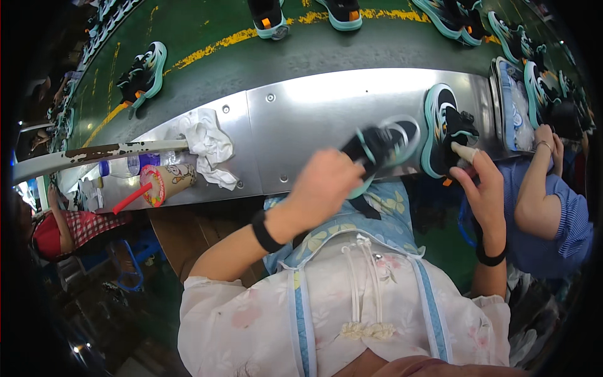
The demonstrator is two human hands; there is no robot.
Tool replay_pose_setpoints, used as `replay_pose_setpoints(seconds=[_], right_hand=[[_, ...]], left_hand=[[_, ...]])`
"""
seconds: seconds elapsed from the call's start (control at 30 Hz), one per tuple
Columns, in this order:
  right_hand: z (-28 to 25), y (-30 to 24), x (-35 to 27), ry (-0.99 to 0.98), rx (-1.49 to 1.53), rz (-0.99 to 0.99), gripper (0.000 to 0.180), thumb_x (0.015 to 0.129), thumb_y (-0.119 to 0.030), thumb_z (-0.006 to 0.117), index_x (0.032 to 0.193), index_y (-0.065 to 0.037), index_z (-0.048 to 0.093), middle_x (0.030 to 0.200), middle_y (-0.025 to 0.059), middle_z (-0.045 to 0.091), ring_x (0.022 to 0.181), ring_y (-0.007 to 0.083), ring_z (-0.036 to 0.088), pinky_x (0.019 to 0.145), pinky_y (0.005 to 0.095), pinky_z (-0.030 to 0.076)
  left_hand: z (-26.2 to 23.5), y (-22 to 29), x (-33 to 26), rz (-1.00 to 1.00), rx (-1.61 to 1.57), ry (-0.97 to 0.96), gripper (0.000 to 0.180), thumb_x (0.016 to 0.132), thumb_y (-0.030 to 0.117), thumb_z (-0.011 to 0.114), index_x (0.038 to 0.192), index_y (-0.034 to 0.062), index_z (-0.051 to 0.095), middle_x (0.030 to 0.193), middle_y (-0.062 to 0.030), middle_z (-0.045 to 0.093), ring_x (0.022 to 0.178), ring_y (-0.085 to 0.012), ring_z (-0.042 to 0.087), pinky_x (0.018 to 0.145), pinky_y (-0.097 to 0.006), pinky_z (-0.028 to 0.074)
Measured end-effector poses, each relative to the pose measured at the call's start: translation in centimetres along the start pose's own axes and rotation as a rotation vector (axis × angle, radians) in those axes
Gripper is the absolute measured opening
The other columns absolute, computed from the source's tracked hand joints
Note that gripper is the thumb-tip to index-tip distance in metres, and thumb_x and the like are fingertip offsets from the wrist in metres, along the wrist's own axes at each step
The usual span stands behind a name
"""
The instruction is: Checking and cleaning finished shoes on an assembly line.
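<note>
My left hand [330, 188] is closed round the heel end of a black sneaker [377, 146] with white laces and mint trim. Motion smears that shoe, which is held over the front edge of the metal bench with its toe pointing away to the right. Just right of it, a matching sneaker [438, 129] lies on the bench, toe away from me and its orange heel tab at the edge. My right hand [485, 191] grips this shoe by the heel collar, thumb low and a pale-covered index finger at the opening. Its other fingers are partly hidden.
Beyond the metal bench [314, 94] runs a green belt [207, 28] carrying several sneakers. On the left are crumpled white cloth [210, 144], a cup with a red straw [166, 182], a bottle [125, 166] and a chipped metal bar [94, 152]. A co-worker's arm [540, 188] is at right.
</note>
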State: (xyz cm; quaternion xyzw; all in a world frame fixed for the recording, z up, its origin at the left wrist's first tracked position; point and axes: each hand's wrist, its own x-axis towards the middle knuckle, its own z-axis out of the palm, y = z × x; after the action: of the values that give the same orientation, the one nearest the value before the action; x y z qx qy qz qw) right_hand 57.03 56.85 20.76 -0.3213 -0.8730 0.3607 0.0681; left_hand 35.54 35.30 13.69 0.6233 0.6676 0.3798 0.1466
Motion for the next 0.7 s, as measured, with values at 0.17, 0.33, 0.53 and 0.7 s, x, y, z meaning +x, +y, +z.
replay_pose_setpoints(seconds=[0.17,0.33,0.53,0.7], right_hand=[[0.3,1.4,-1.5,0.023,-0.199,0.075,0.059,0.072,-0.013,0.077,0.127,-0.010,0.056,0.091,0.0094,0.055,0.072,0.0213,0.052,0.066,0.0308,0.045],[1.5,2.6,-0.7,-0.058,-0.251,0.076,0.054,0.070,-0.016,0.078,0.120,-0.014,0.060,0.083,0.0115,0.049,0.072,0.0278,0.053,0.066,0.0362,0.045],[4.2,3.1,0.2,0.054,-0.137,-0.179,0.029,0.069,-0.016,0.079,0.091,-0.005,0.064,0.080,0.0124,0.050,0.071,0.0307,0.055,0.060,0.0385,0.045],[9.6,-1.6,0.1,-0.001,-0.065,-0.201,0.036,0.071,-0.022,0.079,0.098,-0.006,0.063,0.081,0.0113,0.051,0.072,0.0312,0.057,0.064,0.0385,0.048]], left_hand=[[-7.9,-7.6,3.7,-0.234,0.487,0.728,0.019,0.082,0.009,0.066,0.100,0.0032,0.062,0.087,-0.0124,0.061,0.083,-0.0323,0.057,0.074,-0.040,0.044],[-18.8,-26.2,4.5,-0.266,1.002,0.684,0.019,0.080,0.018,0.067,0.094,0.0049,0.068,0.088,-0.0146,0.064,0.082,-0.0357,0.057,0.074,-0.044,0.045],[-17.0,-29.4,2.4,-0.626,1.041,0.568,0.030,0.081,0.021,0.062,0.110,0.0111,0.066,0.103,-0.0143,0.064,0.097,-0.0362,0.059,0.085,-0.046,0.046],[-3.8,-7.0,4.9,-0.470,-0.008,0.332,0.027,0.086,0.014,0.064,0.112,0.0074,0.064,0.107,-0.0072,0.065,0.086,-0.0164,0.060,0.074,-0.026,0.047]])
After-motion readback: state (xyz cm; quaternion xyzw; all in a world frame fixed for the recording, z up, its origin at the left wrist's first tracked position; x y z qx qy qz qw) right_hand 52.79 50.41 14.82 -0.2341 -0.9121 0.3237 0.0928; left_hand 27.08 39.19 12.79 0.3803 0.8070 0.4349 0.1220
